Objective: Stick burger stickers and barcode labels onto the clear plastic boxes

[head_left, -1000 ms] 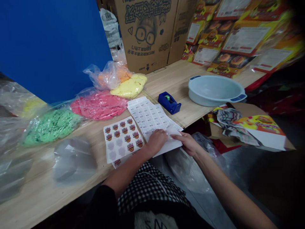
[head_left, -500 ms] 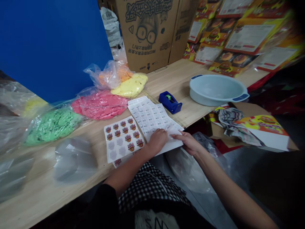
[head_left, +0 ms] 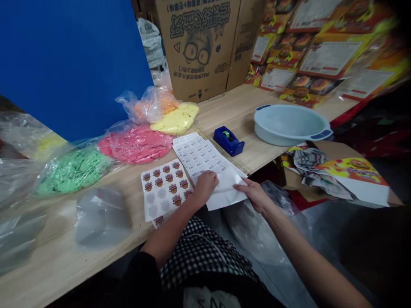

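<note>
My left hand (head_left: 205, 185) rests curled on a white sheet of small printed labels (head_left: 201, 157) at the table's front edge; whatever its fingertips pinch is hidden. My right hand (head_left: 252, 191) presses the sheet's blank lower right corner, thumb on top and fingers against the edge. A second sheet of round burger stickers (head_left: 165, 186) lies just left of my left hand, some spots peeled off.
Bags of green (head_left: 72, 170), pink (head_left: 136, 143), yellow (head_left: 176, 117) and orange (head_left: 154, 102) material lie on the wooden table (head_left: 237, 109). A blue tape dispenser (head_left: 228, 140), a pale basin (head_left: 289, 124), a cardboard box (head_left: 199, 47) and colourful toy boxes (head_left: 321, 51) stand behind. Clear empty bags (head_left: 99, 214) lie at left.
My left hand has slid a little up and left on the label sheet. My right hand stays on the sheet's corner. The view has shifted slightly.
</note>
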`<state>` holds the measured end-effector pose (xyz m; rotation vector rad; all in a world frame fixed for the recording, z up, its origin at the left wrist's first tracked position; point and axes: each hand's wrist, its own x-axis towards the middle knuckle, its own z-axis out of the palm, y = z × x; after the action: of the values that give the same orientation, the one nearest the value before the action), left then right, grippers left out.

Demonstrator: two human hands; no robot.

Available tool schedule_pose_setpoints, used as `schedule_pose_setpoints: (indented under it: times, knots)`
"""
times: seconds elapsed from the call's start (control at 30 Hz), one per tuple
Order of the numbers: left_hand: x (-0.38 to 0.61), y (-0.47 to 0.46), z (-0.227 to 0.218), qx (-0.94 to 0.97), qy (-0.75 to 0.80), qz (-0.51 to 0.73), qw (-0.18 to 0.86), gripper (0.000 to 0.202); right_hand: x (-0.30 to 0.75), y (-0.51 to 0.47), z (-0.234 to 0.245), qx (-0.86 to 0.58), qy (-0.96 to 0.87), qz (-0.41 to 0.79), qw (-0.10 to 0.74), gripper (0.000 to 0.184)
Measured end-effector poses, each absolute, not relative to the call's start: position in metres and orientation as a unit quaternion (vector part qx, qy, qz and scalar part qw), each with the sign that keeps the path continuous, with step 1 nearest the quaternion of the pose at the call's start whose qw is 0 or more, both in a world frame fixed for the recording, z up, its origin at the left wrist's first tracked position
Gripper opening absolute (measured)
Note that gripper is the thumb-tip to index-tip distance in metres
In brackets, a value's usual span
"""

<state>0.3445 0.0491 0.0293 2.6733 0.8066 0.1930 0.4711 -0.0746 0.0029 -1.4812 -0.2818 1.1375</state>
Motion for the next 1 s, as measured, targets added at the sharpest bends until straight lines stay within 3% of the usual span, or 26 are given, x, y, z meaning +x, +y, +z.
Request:
schedule_pose_setpoints:
  times: [0.1,0.17,0.27,0.33,0.4,0.47,0.57,0.7,1.0]
  knots:
    - [0.332,0.062,0.039,0.929,0.319,0.091,0.164,0.022,0.473,-0.072,0.0,-0.704,-0.179,0.415,0.549,0.045]
    - [0.322,0.068,0.047,0.924,0.335,0.107,0.152,0.022,0.473,-0.072,0.002,-0.775,-0.236,0.343,0.475,0.055]
    - [0.305,0.069,0.06,0.924,0.338,0.131,0.124,0.021,0.469,-0.073,0.013,-0.881,-0.3,0.145,0.335,0.074]
    - [0.294,0.063,0.067,0.93,0.323,0.146,0.097,0.017,0.462,-0.07,0.025,-0.896,-0.322,0.033,0.305,0.071]
    - [0.283,0.052,0.071,0.94,0.296,0.156,0.065,0.013,0.451,-0.061,0.039,-0.858,-0.357,0.079,0.361,0.059]
    - [0.274,0.04,0.071,0.951,0.259,0.169,0.013,0.012,0.437,-0.048,0.053,-0.788,-0.373,0.236,0.429,0.059]
    - [0.258,0.026,0.073,0.953,0.208,0.199,-0.097,0.016,0.41,-0.028,0.071,-0.713,-0.357,0.4,0.452,0.056]
    - [0.226,0.017,0.084,0.953,0.202,0.184,-0.129,0.018,0.381,-0.011,0.08,-0.653,-0.395,0.46,0.453,0.044]
    - [0.127,0.029,0.122,0.943,0.276,0.173,-0.065,0.021,0.315,0.031,0.085,-0.611,-0.397,0.524,0.442,0.045]
